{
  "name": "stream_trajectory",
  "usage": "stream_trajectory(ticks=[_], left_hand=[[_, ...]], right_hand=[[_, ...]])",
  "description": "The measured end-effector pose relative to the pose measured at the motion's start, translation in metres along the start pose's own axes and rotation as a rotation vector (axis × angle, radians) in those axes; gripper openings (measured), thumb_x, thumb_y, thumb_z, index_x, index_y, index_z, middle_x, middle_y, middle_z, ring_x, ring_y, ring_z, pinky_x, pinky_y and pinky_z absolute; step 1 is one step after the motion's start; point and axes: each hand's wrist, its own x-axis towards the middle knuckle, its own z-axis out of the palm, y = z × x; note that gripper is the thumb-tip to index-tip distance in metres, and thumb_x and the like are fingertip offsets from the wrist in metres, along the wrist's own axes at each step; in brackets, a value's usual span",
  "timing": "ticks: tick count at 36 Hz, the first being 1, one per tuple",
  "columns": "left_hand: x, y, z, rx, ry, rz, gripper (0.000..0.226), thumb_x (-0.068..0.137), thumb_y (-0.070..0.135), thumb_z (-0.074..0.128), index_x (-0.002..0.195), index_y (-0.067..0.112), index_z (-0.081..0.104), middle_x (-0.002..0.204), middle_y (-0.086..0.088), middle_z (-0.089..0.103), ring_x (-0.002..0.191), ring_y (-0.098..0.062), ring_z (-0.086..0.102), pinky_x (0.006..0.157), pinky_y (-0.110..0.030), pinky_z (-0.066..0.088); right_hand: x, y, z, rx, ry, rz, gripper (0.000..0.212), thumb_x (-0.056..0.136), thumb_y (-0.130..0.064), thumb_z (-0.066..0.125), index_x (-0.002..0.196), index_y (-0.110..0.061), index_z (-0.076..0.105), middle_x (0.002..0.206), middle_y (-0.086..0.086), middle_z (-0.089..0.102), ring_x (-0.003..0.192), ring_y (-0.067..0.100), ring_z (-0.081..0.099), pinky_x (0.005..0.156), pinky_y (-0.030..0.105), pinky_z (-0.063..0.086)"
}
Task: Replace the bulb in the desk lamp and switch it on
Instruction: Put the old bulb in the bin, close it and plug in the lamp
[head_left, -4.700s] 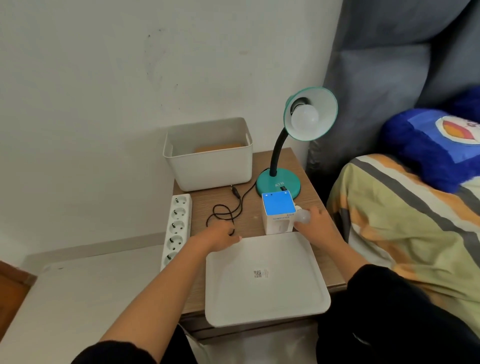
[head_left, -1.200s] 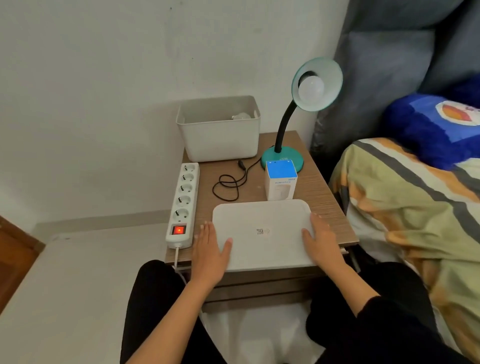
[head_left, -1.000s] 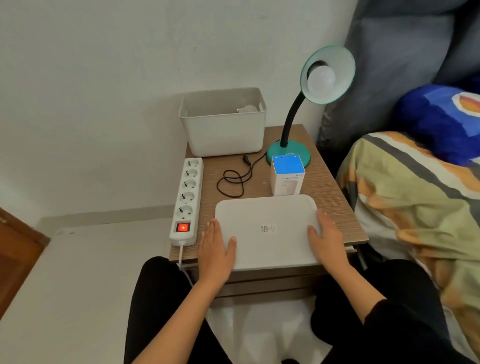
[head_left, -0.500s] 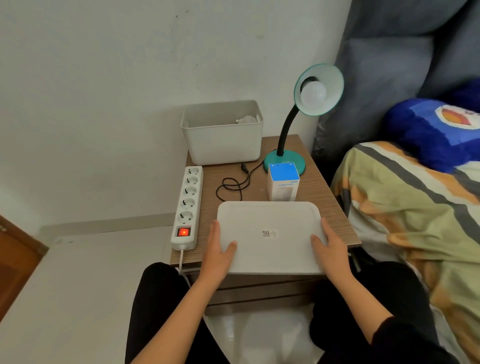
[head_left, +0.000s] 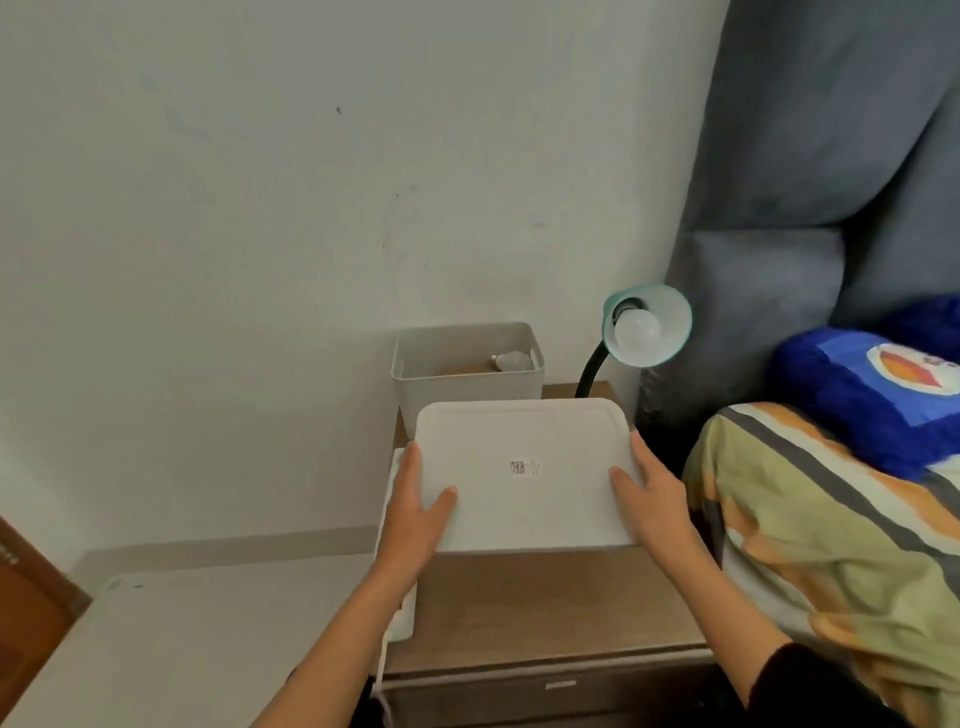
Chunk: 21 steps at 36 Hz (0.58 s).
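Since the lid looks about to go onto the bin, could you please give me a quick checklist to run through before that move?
1. Lid held on both sides, left hand and right hand: ok.
2. Bin open on top: ok.
3. Loose bulb lies inside the bin, below the rim: ok.
4. Lamp has a bulb fitted: ok.
5. Lamp shade clear of the lid's path: ok; it stands beside the bin.
6. Lamp lit: not ok; it looks unlit.
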Motion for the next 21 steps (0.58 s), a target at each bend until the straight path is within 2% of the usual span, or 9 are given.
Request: stream_trajectory(ticks=[3,7,10,14,19,21], left_hand=[[0.027,0.002,-0.016,0.017,0.032,0.002,0.068,0.091,0.012,0.056,0.147,0.012,0.017,0.155,-0.001,0.02,0.138,-0.01,0.021,0.109,-0.021,0.016],[0.069,-0.002,-0.032,-0.002,0.077,-0.014,0.067,0.09,0.01,0.057,0.147,0.012,0.02,0.152,-0.001,0.026,0.127,-0.004,0.027,0.103,-0.018,0.019],[0.102,-0.006,-0.04,0.001,0.101,-0.036,0.069,0.09,0.012,0.057,0.147,0.014,0.018,0.153,-0.001,0.024,0.135,-0.01,0.026,0.104,-0.02,0.019],[0.146,-0.007,-0.044,0.006,0.112,-0.039,0.067,0.09,0.014,0.057,0.147,0.016,0.02,0.15,0.001,0.028,0.124,-0.003,0.029,0.1,-0.02,0.022],[0.2,-0.01,-0.038,0.01,0.095,-0.074,0.067,0.091,0.016,0.055,0.147,0.013,0.019,0.153,-0.001,0.025,0.135,-0.014,0.029,0.103,-0.023,0.023],[0.217,-0.012,-0.034,0.005,0.076,-0.069,0.063,0.091,0.015,0.055,0.145,0.014,0.024,0.149,-0.001,0.031,0.123,-0.007,0.034,0.096,-0.02,0.027]], right_hand=[[0.024,-0.019,0.02,0.021,-0.031,-0.003,0.056,0.092,-0.015,0.051,0.144,-0.017,0.029,0.147,0.009,0.038,0.131,0.027,0.04,0.102,0.03,0.033],[0.062,-0.04,0.049,0.049,-0.09,-0.015,0.057,0.092,-0.014,0.051,0.144,-0.015,0.028,0.149,0.007,0.035,0.133,0.026,0.037,0.109,0.035,0.029],[0.094,-0.052,0.068,0.034,-0.108,-0.028,0.057,0.091,-0.013,0.052,0.144,-0.014,0.03,0.149,0.008,0.037,0.134,0.026,0.037,0.109,0.032,0.027],[0.137,-0.062,0.089,0.04,-0.132,-0.035,0.058,0.091,-0.014,0.053,0.144,-0.013,0.029,0.15,0.011,0.034,0.136,0.025,0.034,0.111,0.028,0.023],[0.184,-0.064,0.107,0.075,-0.141,-0.027,0.058,0.092,-0.013,0.051,0.145,-0.01,0.026,0.152,0.008,0.029,0.139,0.022,0.03,0.112,0.026,0.019],[0.199,-0.062,0.112,0.063,-0.157,-0.022,0.058,0.093,-0.014,0.05,0.145,-0.011,0.023,0.153,0.007,0.027,0.139,0.021,0.028,0.112,0.026,0.019]])
